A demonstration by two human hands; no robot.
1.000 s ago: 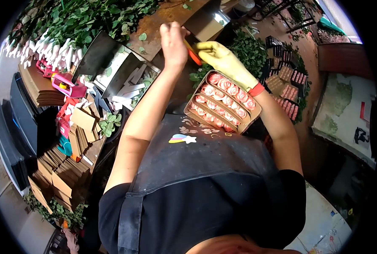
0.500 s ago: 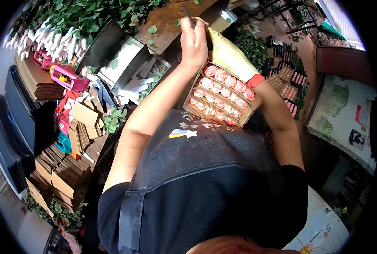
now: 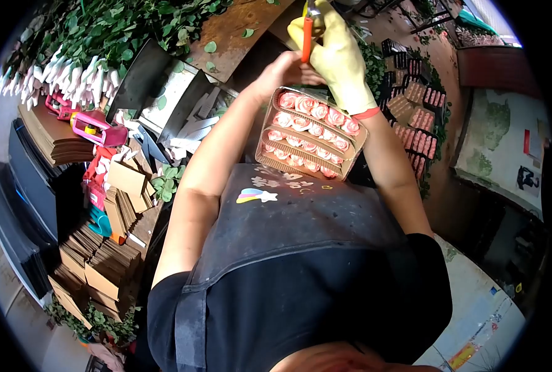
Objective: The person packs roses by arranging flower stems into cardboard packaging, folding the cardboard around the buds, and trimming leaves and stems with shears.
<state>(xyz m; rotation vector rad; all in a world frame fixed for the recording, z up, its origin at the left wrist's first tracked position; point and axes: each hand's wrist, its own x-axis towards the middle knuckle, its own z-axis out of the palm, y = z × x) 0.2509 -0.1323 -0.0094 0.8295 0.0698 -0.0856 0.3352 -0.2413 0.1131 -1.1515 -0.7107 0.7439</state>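
Observation:
A bunch of pink roses, set in rows between strips of corrugated cardboard, is up against the front of my dark apron. My left hand is bare and just beyond the bunch's far edge, with its fingers curled. What lies inside those fingers is hidden. In a yellow glove, my right hand is closed around pruning shears with orange handles. The shears are above the left hand's fingers, and their blades are hard to make out. The stems of the bunch are out of sight.
Leafy stems with white-wrapped heads lie at the upper left. Below them are pink tape dispensers, cardboard sheets and a metal box. More rose bunches stand on the floor at right.
The rose bunch has shifted slightly left. My left hand has come lower and nearer the bunch, and a dark stick-like thing by it is gone from view. The orange-handled shears now show in my raised right hand.

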